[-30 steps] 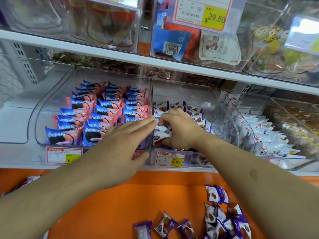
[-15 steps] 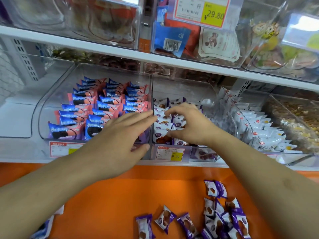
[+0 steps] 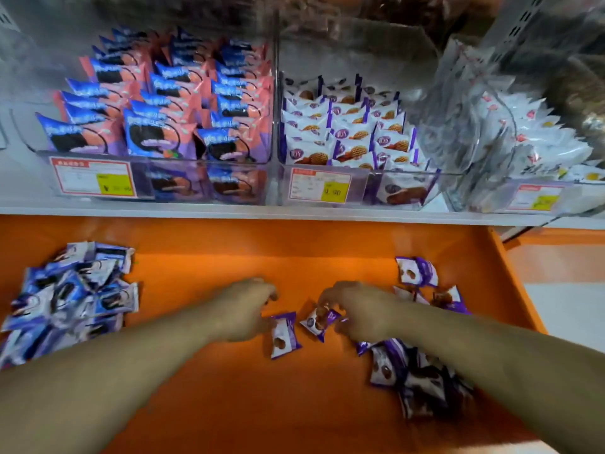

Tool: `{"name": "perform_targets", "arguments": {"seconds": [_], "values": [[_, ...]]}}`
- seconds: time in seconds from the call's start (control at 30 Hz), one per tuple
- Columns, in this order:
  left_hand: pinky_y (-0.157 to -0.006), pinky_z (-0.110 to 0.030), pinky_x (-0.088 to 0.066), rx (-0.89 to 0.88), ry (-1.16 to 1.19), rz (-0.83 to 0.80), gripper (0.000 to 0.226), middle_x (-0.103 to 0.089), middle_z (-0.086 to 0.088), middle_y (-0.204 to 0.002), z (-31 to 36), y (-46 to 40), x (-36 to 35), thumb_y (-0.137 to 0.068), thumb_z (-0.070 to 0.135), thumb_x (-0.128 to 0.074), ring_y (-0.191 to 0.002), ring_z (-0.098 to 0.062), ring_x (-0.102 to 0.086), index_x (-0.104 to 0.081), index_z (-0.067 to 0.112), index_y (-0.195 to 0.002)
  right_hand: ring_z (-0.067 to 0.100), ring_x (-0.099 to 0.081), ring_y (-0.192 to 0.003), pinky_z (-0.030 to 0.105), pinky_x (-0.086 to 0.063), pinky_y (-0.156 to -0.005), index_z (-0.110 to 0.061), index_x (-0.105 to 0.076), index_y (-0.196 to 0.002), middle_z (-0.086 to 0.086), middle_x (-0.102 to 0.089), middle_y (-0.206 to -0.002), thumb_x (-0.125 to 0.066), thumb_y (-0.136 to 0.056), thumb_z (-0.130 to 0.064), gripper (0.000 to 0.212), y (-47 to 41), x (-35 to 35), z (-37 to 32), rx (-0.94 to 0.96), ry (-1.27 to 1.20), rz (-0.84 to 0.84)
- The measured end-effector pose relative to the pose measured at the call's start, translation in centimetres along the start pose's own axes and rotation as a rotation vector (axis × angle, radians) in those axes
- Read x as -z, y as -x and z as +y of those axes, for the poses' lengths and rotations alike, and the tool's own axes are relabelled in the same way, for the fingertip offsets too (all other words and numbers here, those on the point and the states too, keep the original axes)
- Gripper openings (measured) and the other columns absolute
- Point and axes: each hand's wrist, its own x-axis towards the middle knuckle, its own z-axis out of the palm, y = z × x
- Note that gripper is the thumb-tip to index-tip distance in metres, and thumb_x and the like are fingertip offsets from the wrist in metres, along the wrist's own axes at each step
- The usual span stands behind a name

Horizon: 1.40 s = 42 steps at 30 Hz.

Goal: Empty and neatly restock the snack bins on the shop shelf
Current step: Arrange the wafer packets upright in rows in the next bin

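Purple-and-white snack packets, small glossy pillow wraps printed with a round brown biscuit, lie loose on the orange ledge (image 3: pixel 229 404) below the shelf. The right hand (image 3: pixel 358 309) curls its fingers over one of them, the tilted packet (image 3: pixel 319 319), and pinches its upper edge. The left hand (image 3: pixel 244 309) is curled just beside a second packet (image 3: pixel 283 335) that lies flat with its near end toward the camera; the blur hides whether the fingertips actually hold it, so its grasp cannot be told. Under and beyond the right forearm sits a loose heap of the same purple packets (image 3: pixel 415 378), with a few more strays (image 3: pixel 415 271) further back toward the ledge's right edge.

At the far left of the ledge lies a jumbled pile of blue-and-white cookie packets (image 3: pixel 68 299). Above, on the white shelf, the clear plastic middle bin (image 3: pixel 402 191) holds neat upright rows of the purple packets, a yellow-and-red price tag (image 3: pixel 322 190) on its front. The left bin (image 3: pixel 163 188) is filled with tidy rows of blue-and-pink cookie packs (image 3: pixel 157 126), and the right bin (image 3: pixel 484 194) holds white wrapped snacks (image 3: pixel 537 139).
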Motion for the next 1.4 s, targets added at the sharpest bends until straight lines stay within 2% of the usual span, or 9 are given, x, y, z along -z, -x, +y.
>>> {"name": "perform_targets", "arguments": {"seconds": [0.3, 0.43, 0.6, 0.83, 1.0, 1.13, 1.2, 1.27, 1.4], "values": [[-0.116, -0.044, -0.033, 0.091, 0.168, 0.018, 0.078, -0.042, 0.000, -0.148, -2.9, -7.5, -13.1, -0.076, 0.059, -0.072, -0.145, -0.028, -0.031, -0.050, 0.040, -0.148, 0.029, -0.040, -0.138, 0.048, -0.051, -0.103, -0.041, -0.037, -0.155, 0.002, -0.034, -0.156, -0.065, -0.098, -0.049, 0.064, -8.3, -7.9, 5.2, -0.100, 0.156, -0.051], [-0.077, -0.034, -0.049, 0.085, 0.340, 0.038, 0.050, -0.060, 0.006, -0.114, -3.4, -7.7, -13.5, -0.074, 0.039, -0.086, -0.107, -0.023, -0.061, -0.060, 0.032, -0.117, 0.029, -0.042, -0.133, 0.043, -0.046, -0.103, -0.027, -0.052, -0.144, 0.006, -0.044, -0.145, -0.078, -0.090, -0.041, 0.062, -9.1, -8.1, 5.1, -0.110, 0.152, -0.068], [-0.047, -0.032, -0.051, 0.206, 0.621, 0.161, 0.042, -0.072, 0.008, -0.088, -3.4, -4.5, -8.5, -0.076, 0.027, -0.089, -0.065, -0.012, -0.069, -0.055, 0.034, -0.098, 0.021, -0.069, -0.082, 0.043, -0.058, -0.063, -0.024, -0.055, -0.114, 0.003, -0.068, -0.104, -0.086, -0.084, -0.032, 0.044, -7.2, -3.3, 3.0, -0.158, -0.212, -0.040], [-0.065, -0.055, -0.062, 0.205, 0.876, 0.476, 0.041, -0.073, 0.000, -0.086, 1.3, 3.8, 1.5, -0.076, 0.019, -0.090, -0.062, -0.027, -0.074, -0.054, 0.017, -0.095, 0.027, -0.078, -0.078, 0.042, -0.066, -0.070, -0.012, -0.059, -0.114, 0.017, -0.076, -0.096, -0.085, -0.088, -0.020, 0.038, -0.7, 4.2, -4.1, -0.077, -0.647, 0.055], [-0.064, -0.024, -0.049, -0.013, 0.990, 0.571, 0.042, -0.067, -0.008, -0.083, 5.9, 11.0, 6.9, -0.079, 0.030, -0.091, -0.065, -0.013, -0.064, -0.055, 0.012, -0.092, 0.036, -0.077, -0.083, 0.039, -0.063, -0.067, -0.004, -0.059, -0.112, 0.030, -0.071, -0.100, -0.083, -0.089, -0.013, 0.034, 6.7, 8.2, -8.6, 0.019, -1.001, 0.295], [-0.107, -0.046, -0.048, -0.185, 1.217, 0.529, 0.037, -0.068, -0.015, -0.104, 6.9, 15.6, 10.2, -0.088, 0.044, -0.079, -0.104, -0.031, -0.067, -0.067, 0.013, -0.104, 0.040, -0.075, -0.090, 0.044, -0.064, -0.076, -0.009, -0.062, -0.114, 0.026, -0.072, -0.102, -0.083, -0.090, -0.013, 0.032, 12.0, 10.8, -11.6, 0.069, -1.106, 0.470], [-0.095, -0.026, -0.053, -0.234, 1.171, 0.591, 0.014, -0.070, -0.003, -0.101, 6.8, 17.2, 11.4, -0.096, 0.018, -0.073, -0.102, -0.018, -0.066, -0.067, 0.010, -0.107, 0.044, -0.074, -0.095, 0.051, -0.064, -0.080, -0.009, -0.064, -0.114, 0.027, -0.070, -0.107, -0.079, -0.091, -0.008, 0.028, 13.6, 11.9, -13.0, 0.078, -1.196, 0.534], [-0.084, -0.014, -0.053, -0.267, 1.132, 0.621, 0.023, -0.076, 0.000, -0.105, 6.7, 18.2, 12.6, -0.090, -0.004, -0.072, -0.102, -0.012, -0.069, -0.062, 0.004, -0.109, 0.046, -0.073, -0.098, 0.051, -0.064, -0.079, -0.007, -0.065, -0.116, 0.028, -0.063, -0.113, -0.074, -0.093, -0.001, 0.025, 14.3, 12.8, -14.2, 0.102, -1.288, 0.571], [-0.082, -0.018, -0.054, -0.239, 1.077, 0.701, 0.050, -0.077, 0.004, -0.099, 6.1, 18.7, 14.7, -0.070, 0.012, -0.091, -0.092, -0.010, -0.068, -0.065, 0.015, -0.113, 0.046, -0.074, -0.099, 0.055, -0.062, -0.088, -0.004, -0.065, -0.119, 0.003, -0.075, -0.082, -0.063, -0.098, 0.006, 0.023, 14.6, 13.7, -16.2, 0.158, -1.356, 0.625]]}}
